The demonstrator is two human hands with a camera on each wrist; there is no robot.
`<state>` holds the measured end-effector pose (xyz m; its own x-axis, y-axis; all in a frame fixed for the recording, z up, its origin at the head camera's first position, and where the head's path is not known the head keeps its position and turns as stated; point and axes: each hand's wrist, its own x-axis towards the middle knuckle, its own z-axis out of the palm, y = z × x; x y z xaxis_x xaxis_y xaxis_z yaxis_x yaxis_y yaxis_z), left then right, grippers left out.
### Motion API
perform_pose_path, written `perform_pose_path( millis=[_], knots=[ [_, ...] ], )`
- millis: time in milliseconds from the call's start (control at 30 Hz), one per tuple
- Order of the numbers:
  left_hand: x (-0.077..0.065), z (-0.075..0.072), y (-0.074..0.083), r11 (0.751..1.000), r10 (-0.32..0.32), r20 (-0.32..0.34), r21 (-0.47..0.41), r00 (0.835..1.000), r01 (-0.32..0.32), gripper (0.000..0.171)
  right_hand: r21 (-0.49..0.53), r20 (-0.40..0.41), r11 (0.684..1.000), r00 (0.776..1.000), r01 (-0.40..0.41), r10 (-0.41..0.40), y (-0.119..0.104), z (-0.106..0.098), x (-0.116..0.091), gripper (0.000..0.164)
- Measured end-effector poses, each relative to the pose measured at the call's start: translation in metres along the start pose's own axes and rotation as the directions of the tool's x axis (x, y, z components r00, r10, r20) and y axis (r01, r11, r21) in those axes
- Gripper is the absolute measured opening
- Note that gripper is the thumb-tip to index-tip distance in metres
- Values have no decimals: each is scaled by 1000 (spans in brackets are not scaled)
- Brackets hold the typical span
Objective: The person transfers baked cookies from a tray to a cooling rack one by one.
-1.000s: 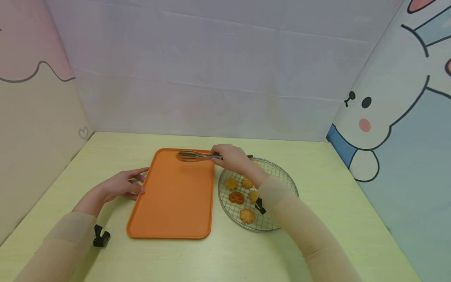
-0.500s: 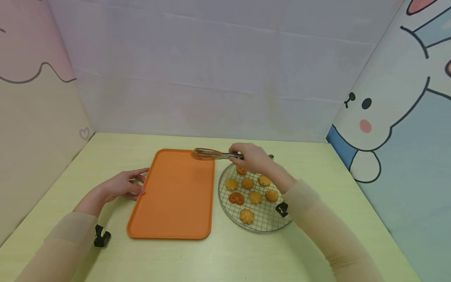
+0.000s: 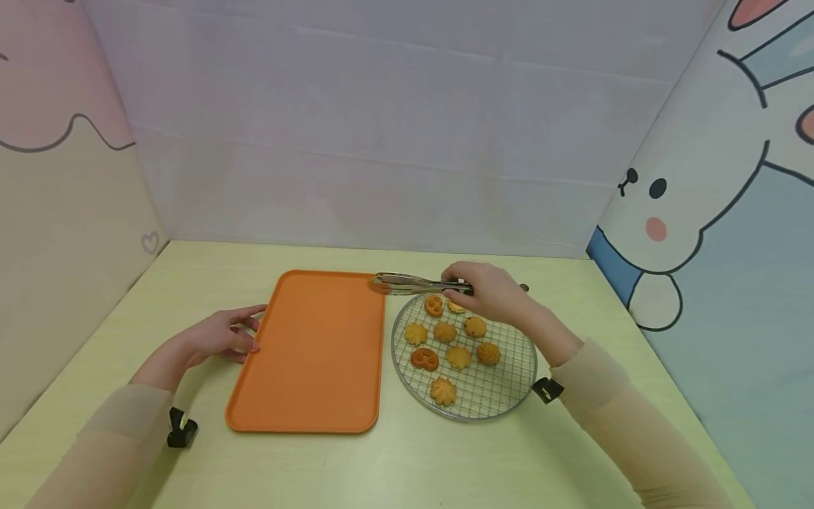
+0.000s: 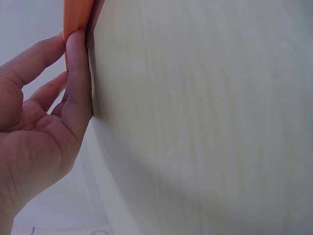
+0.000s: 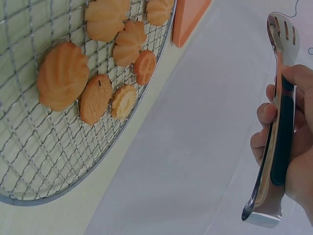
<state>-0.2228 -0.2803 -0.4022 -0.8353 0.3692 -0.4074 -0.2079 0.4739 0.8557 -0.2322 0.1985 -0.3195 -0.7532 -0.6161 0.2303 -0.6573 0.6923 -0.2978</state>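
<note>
My right hand [image 3: 486, 290] grips metal tongs [image 3: 413, 284] by their dark green handle, above the far edge of a round wire rack [image 3: 467, 417]. The tongs point left, with their slotted tips [image 5: 286, 36] close together over the tray's far right corner; nothing shows between them. Several cookies [image 3: 458, 357], among them two pretzel-shaped ones [image 3: 425, 359], lie on the rack. At the left edge of an orange tray [image 3: 311, 353] is my left hand [image 3: 216, 332], its thumb and fingertips spread along the rim; in the left wrist view they touch the tray's side.
A pale wooden table [image 3: 286, 470] bears the tray and rack side by side, with a narrow gap between them. A whitish cloth wall [image 3: 381, 127] closes off the back. Printed cartoon panels [image 3: 718, 233] stand at both sides.
My right hand has drawn the tongs rightward, from over the tray to over the rack's far edge. More cookies have come into sight under the arm. The left hand and tray have stayed still.
</note>
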Motion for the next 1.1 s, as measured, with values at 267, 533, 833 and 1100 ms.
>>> perform_pose_path(
  millis=[267, 533, 833, 1100],
  knots=[
    [-6, 5, -1, 1000, -3, -15, 3, 1000, 3, 88, -22, -50, 999, 998, 44, -45, 7, -8, -32, 23],
    [-10, 9, 0, 1000, -6, -26, 3, 1000, 6, 88, -64, -114, 997, 992, 41, -48, 18, -19, -67, 23],
    [-14, 12, 3, 1000, -8, -35, -3, 999, 8, 88, -92, -153, 995, 987, 29, -42, 26, -32, -100, 21],
    [-16, 18, 4, 1000, -5, -35, -4, 999, 4, 87, -67, -187, 995, 979, 67, -79, 40, -21, -140, 27]
  ],
)
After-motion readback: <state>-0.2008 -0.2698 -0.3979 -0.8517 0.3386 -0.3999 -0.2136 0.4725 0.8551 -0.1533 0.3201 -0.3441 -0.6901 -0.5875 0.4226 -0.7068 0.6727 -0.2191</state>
